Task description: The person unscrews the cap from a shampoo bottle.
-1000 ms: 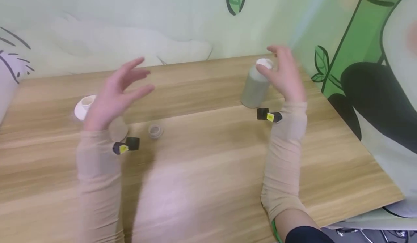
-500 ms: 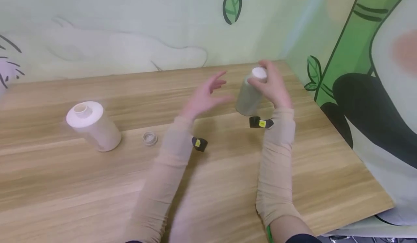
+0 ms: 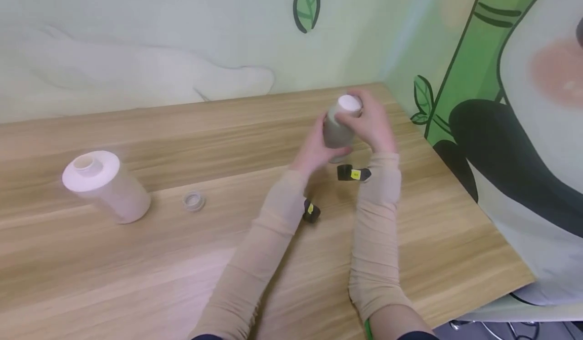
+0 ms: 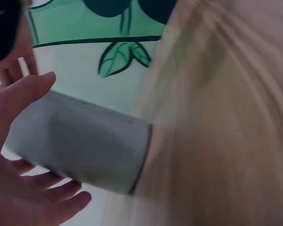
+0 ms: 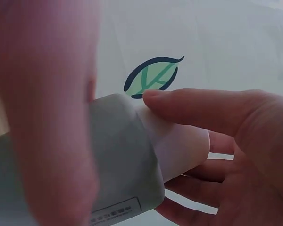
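Note:
At the table's right rear, a grey-green bottle [image 3: 336, 133] with a white cap [image 3: 349, 104] stands between both hands. My left hand [image 3: 315, 150] curls round its body from the left; in the left wrist view the thumb lies over the grey bottle [image 4: 85, 141] and the fingers under it. From the right, my right hand [image 3: 374, 126] grips the cap, its thumb on top of the white cap [image 5: 184, 146] in the right wrist view and its fingers below. Part of the grey bottle [image 5: 125, 155] is hidden there by the left hand.
To the left stands a white bottle [image 3: 125, 198] with an uncapped neck. A small round cap [image 3: 194, 201] lies beside it on the wooden table [image 3: 150, 264]. The painted wall [image 3: 182, 31] rises right behind the table.
My left hand has moved right from near the white bottle and taken hold of the grey bottle's body. My right hand has closed round the cap. The head view has shifted rightward.

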The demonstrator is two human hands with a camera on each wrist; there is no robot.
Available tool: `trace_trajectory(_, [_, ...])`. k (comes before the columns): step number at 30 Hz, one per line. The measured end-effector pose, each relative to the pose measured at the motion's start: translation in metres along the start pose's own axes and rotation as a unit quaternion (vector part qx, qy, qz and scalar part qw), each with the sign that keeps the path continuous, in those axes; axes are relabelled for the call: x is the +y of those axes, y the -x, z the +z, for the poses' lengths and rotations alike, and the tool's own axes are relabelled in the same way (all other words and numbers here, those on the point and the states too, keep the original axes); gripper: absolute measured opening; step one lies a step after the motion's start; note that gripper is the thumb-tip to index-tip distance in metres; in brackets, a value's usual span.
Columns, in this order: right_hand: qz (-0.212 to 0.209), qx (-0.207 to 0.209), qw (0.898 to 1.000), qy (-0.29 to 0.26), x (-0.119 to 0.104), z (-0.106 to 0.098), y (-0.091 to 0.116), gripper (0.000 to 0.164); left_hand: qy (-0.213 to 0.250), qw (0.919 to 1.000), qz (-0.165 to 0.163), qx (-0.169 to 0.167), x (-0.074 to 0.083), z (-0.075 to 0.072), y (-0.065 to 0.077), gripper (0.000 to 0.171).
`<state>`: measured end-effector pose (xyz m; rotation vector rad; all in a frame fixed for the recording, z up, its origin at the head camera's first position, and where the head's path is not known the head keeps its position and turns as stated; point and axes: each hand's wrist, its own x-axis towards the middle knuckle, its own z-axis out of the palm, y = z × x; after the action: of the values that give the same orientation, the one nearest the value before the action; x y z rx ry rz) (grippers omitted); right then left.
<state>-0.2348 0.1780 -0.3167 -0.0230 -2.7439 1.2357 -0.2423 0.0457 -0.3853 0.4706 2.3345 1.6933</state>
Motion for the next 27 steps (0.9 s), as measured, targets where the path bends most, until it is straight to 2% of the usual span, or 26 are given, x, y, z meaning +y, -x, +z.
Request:
trace_trajectory(7, [-0.017, 0.001, 0.999, -0.031, -0.014, 0.012, 0.000, 0.057, 0.001, 0.9969, 0.006, 0.078, -0.008, -0.001, 0.003, 0.091])
trace_trajectory(10, [-0.021, -0.003, 0.999, -0.044, -0.019, 0.015, 0.001, 0.057, -0.005, 0.9949, 0.004, 0.101, -0.008, -0.005, 0.007, 0.087])
trace_trajectory(17, [-0.044, 0.004, 0.994, -0.099, -0.030, 0.013, 0.005, 0.055, -0.040, 0.9917, 0.019, 0.121, 0.001, -0.023, 0.021, 0.087])
trace_trajectory(21, [-0.065, -0.003, 0.989, -0.134, -0.038, 0.009, 0.009, 0.053, -0.043, 0.9906, 0.034, 0.126, 0.007, -0.037, 0.029, 0.087])
trace_trajectory(27, [-0.094, -0.011, 0.981, -0.172, -0.053, 0.003, 0.021, 0.048, -0.049, 0.9930, 0.050, 0.095, 0.019, -0.057, 0.044, 0.086])
